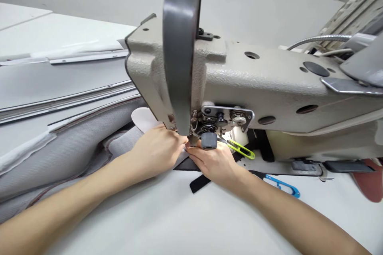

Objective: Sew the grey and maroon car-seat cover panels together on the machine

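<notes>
A beige sewing machine (233,75) stands before me, and both hands meet below its head. My left hand (160,147) is closed, its fingertips pinching the edge of a grey textured fabric (125,143) close to the needle area. From the other side my right hand (214,163) curls in, its fingers pressed together at the same fabric; the exact grip is partly hidden by the machine's thread tension knob (208,140). A pale rounded flap (145,119) shows behind my left hand. Under the right hand a black strip (200,183) pokes out.
Grey fabric panels with brown seams and white edging (68,143) spread over the left side. Yellow-green thread snips (241,149) lie right of the needle, blue-handled snips (283,185) nearer on the white table (167,219). A dark curved bar (182,48) rises before the machine head.
</notes>
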Available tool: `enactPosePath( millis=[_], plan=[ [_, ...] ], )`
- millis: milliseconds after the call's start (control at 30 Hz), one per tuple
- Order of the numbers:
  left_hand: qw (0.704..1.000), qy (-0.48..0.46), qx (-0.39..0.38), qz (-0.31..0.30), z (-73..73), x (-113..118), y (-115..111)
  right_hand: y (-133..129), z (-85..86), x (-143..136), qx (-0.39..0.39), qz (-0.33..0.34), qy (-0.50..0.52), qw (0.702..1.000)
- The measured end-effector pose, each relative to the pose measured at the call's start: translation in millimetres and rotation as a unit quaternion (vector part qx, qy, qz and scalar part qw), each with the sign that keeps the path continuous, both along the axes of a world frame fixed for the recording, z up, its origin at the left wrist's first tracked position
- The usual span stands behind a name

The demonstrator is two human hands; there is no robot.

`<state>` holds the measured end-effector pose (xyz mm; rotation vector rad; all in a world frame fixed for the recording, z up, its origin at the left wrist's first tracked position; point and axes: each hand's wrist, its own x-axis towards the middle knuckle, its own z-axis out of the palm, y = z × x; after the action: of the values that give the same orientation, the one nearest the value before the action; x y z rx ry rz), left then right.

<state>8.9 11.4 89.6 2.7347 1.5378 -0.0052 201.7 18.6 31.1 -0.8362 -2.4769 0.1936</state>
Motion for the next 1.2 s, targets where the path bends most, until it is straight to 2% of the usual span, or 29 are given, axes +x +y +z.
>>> enactPosePath(
  millis=[100,200,333,400,533,667,767,867,933,1067,1200],
  plan=[
    [0.999,0.015,0.032,0.008,7.1,-5.0,2.5,-0.1,2.6,1.7,-0.047,0.018,0.016,0.999],
    [0.996,0.042,0.063,0.047,13.3,-11.9,4.3,2.1,6.9,4.8,-0.106,0.059,0.045,0.992],
    [0.994,0.076,0.050,0.055,19.0,-12.4,-0.1,6.7,15.5,6.8,-0.175,0.147,0.018,0.973],
    [0.994,0.092,0.045,0.045,20.4,-6.7,-6.8,7.0,19.2,6.6,-0.184,0.161,-0.006,0.970],
    [0.994,0.055,0.040,0.083,15.0,7.0,-18.3,4.3,22.7,6.8,-0.160,0.145,-0.046,0.975],
    [0.991,0.007,0.060,0.123,4.2,7.2,-17.1,1.2,23.1,7.2,-0.134,0.159,-0.075,0.975],
    [0.993,0.009,0.045,0.105,1.1,3.3,-15.4,-6.5,21.7,4.2,-0.084,0.159,-0.104,0.978],
    [0.996,0.012,0.003,0.084,0.7,4.1,-19.0,-18.8,18.9,-0.8,-0.042,0.106,-0.134,0.984],
    [0.997,0.015,-0.010,0.075,-0.2,7.3,-23.4,-25.2,17.2,-3.0,-0.041,0.092,-0.142,0.985],
    [0.996,0.059,0.011,0.058,-3.8,12.9,-29.0,-28.6,13.4,-2.6,-0.057,0.103,-0.125,0.985],
    [0.998,0.053,-0.003,0.041,-4.5,11.0,-26.9,-29.1,4.8,-3.0,-0.019,0.075,-0.111,0.991]
  ],
)
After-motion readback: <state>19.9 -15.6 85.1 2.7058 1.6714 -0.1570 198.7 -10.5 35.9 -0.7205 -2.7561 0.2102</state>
